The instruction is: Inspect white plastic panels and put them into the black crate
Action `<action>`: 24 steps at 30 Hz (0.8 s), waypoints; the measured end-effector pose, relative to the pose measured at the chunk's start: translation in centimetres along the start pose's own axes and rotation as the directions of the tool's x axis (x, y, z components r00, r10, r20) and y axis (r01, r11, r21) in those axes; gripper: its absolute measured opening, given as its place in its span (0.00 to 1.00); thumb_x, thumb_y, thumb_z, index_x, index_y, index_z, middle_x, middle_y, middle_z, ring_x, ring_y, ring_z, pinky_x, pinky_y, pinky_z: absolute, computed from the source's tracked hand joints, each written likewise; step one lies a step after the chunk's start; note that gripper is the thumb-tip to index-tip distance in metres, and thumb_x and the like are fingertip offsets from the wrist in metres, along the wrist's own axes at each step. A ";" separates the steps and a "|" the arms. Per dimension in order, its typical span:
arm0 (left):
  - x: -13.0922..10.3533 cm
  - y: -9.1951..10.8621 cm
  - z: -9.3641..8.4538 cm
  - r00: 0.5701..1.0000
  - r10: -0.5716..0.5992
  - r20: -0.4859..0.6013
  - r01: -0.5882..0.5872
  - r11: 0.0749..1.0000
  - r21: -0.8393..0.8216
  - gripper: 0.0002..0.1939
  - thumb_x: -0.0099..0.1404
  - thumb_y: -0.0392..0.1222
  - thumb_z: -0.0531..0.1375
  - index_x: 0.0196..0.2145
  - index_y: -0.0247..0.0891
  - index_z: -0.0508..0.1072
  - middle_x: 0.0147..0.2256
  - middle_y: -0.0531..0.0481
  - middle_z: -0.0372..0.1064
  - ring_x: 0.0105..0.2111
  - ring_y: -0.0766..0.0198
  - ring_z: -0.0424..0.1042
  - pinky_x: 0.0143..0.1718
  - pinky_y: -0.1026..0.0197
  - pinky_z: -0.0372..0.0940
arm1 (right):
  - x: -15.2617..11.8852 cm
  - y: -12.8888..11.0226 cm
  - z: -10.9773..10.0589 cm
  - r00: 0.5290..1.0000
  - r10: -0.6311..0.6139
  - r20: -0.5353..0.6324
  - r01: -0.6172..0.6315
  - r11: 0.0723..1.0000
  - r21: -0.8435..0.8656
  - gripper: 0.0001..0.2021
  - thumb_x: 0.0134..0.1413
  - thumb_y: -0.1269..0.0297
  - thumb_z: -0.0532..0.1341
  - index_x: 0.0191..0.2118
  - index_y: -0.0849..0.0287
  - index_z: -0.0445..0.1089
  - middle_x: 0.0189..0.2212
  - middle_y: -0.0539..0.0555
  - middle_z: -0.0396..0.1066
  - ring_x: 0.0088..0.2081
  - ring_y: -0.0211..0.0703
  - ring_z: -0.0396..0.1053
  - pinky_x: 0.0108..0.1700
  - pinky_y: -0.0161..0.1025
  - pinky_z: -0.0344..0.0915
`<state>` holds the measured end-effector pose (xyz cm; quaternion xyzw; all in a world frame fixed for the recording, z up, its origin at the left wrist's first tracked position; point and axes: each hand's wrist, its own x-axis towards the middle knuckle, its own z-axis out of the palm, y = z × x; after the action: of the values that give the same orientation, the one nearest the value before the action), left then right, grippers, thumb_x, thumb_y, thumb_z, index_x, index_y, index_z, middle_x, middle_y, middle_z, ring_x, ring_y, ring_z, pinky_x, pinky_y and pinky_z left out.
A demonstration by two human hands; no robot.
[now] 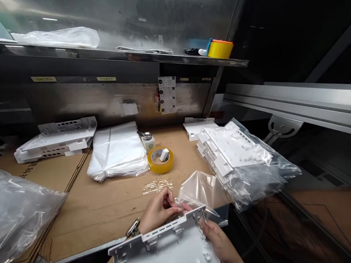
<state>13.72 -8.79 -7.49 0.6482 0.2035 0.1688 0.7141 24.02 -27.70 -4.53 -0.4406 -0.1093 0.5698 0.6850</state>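
Note:
A white plastic housing panel [166,257] with clips and a slotted edge is tilted toward me at the bottom. My right hand [218,240] grips its right edge, thumb on the near face. Beyond its slotted edge is my left hand [158,209], a watch [133,227] on the wrist. Its fingers are closed in a pinch at the edge of a clear plastic bag [200,188], which lies on the cardboard behind the panel. The panel hides part of the left forearm and some of the right fingers.
On the cardboard-covered bench [109,218] are stacked white bags [116,150], yellow tape [160,160], a pump bottle [148,141] and more white panels [55,141]. Bagged panels [236,153] stand at right, a large plastic bag [14,209] at left. A metal shelf [121,61] overhangs the back.

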 end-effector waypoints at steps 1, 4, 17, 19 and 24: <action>0.0 0.0 0.1 1.000 0.008 -0.010 -0.008 0.999 0.031 0.24 0.54 0.45 0.74 0.32 0.42 0.61 0.28 0.55 0.73 0.30 0.61 0.75 0.33 0.62 0.64 | 0.0 0.0 0.0 1.000 0.001 0.002 -0.001 1.000 -0.004 0.33 0.54 0.43 0.70 0.60 0.57 0.73 0.50 0.62 0.80 0.55 0.58 0.75 0.59 0.56 0.65; -0.3 0.0 0.6 0.998 0.025 -0.056 -0.019 0.995 0.097 0.24 0.52 0.43 0.76 0.31 0.42 0.62 0.26 0.55 0.72 0.28 0.62 0.71 0.30 0.62 0.61 | 0.1 0.1 0.2 0.999 0.004 0.040 -0.001 0.998 -0.069 0.32 0.55 0.41 0.69 0.57 0.59 0.76 0.52 0.64 0.78 0.57 0.59 0.73 0.61 0.56 0.63; -6.9 -0.2 -1.6 0.987 -0.100 -0.123 0.069 0.970 -0.233 0.35 0.51 0.61 0.74 0.25 0.42 0.52 0.23 0.54 0.66 0.22 0.67 0.63 0.26 0.64 0.58 | 0.2 1.0 1.9 0.970 0.121 0.210 -0.079 0.977 -0.197 0.27 0.55 0.40 0.68 0.49 0.59 0.81 0.43 0.61 0.80 0.50 0.57 0.76 0.58 0.51 0.65; -9.0 -0.9 -2.9 0.972 -0.103 -0.209 0.047 0.965 -0.260 0.37 0.52 0.65 0.73 0.24 0.41 0.50 0.22 0.57 0.59 0.21 0.70 0.59 0.25 0.65 0.55 | 1.0 2.1 2.9 0.943 0.189 0.275 -0.137 0.971 -0.198 0.28 0.56 0.40 0.67 0.50 0.60 0.81 0.41 0.61 0.81 0.48 0.56 0.77 0.56 0.51 0.67; -16.1 -1.9 -6.0 0.875 -0.095 -0.475 0.008 0.983 -0.182 0.35 0.52 0.58 0.76 0.18 0.37 0.55 0.23 0.56 0.57 0.23 0.71 0.57 0.26 0.65 0.55 | 3.4 6.1 6.9 0.833 0.371 0.411 -0.276 0.922 -0.272 0.31 0.55 0.38 0.67 0.48 0.64 0.81 0.33 0.60 0.80 0.38 0.53 0.79 0.50 0.49 0.69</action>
<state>-3.16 -11.99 -8.68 0.5151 0.3763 0.3226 0.6993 16.47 -21.60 -6.07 -0.3741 -0.2469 0.7508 0.4851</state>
